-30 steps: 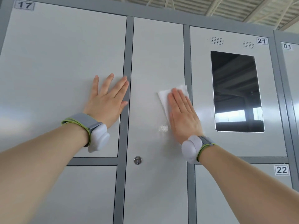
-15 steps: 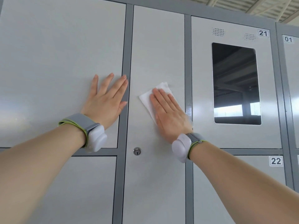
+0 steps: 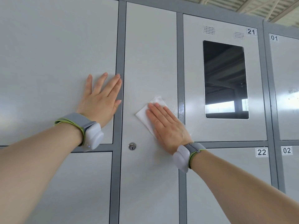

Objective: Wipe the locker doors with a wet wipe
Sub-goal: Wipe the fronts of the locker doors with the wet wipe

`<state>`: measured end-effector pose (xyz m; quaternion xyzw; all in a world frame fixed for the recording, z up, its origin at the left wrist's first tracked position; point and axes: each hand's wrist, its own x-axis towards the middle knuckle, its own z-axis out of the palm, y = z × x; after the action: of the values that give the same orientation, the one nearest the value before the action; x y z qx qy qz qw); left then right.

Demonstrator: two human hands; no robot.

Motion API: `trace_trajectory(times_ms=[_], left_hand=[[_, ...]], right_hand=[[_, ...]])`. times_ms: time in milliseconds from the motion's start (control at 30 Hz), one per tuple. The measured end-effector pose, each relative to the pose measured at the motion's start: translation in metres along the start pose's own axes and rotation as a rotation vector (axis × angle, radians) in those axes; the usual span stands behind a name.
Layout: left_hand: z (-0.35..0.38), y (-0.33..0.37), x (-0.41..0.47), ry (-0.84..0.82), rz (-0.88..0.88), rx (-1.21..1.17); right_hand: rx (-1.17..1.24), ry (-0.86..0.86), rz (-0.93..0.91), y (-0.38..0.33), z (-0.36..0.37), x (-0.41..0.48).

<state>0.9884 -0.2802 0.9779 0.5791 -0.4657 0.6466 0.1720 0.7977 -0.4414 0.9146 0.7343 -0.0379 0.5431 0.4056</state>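
Note:
A tall narrow grey locker door (image 3: 150, 54) fills the middle of the view, with a small round keyhole (image 3: 132, 146) low on its left side. My right hand (image 3: 166, 126) lies flat with straight fingers on this door and presses a white wet wipe (image 3: 144, 114) against it. The wipe sticks out above and to the left of my fingers. My left hand (image 3: 101, 102) rests flat with spread fingers on the large door (image 3: 56, 54) to the left, fingertips at its right edge.
To the right is door 21 (image 3: 224, 130) with a dark glass screen (image 3: 225, 80) and two small speaker grilles. Doors 22 (image 3: 226, 183), 01 (image 3: 286, 86) and 02 (image 3: 291, 175) lie further right and below. Darker grey frame strips (image 3: 120, 46) separate the doors.
My right hand slid the wipe left across the middle door and then down, closer to the keyhole. My left hand stayed pressed on the left door. The view tilted down slightly.

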Motion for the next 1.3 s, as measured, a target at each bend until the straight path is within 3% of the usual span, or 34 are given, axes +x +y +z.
trace_trajectory(times_ms=[200, 400, 667, 1067, 1300], left_hand=[[0.002, 0.001, 0.000, 0.004, 0.001, -0.002], [0.001, 0.002, 0.000, 0.006, -0.019, -0.014], [-0.004, 0.006, -0.001, -0.014, -0.064, -0.037], [-0.015, 0.014, 0.003, -0.152, -0.149, -0.012], [-0.018, 0.020, 0.004, -0.170, -0.196, -0.011]], right_hand=[[-0.030, 0.112, 0.343, 0.003, 0.006, 0.032], [0.009, 0.096, 0.215, -0.011, 0.008, 0.044], [0.033, -0.066, 0.003, -0.015, 0.000, 0.010], [0.080, 0.023, 0.432, -0.002, -0.004, 0.012], [0.049, 0.007, 0.364, 0.000, -0.002, 0.036]])
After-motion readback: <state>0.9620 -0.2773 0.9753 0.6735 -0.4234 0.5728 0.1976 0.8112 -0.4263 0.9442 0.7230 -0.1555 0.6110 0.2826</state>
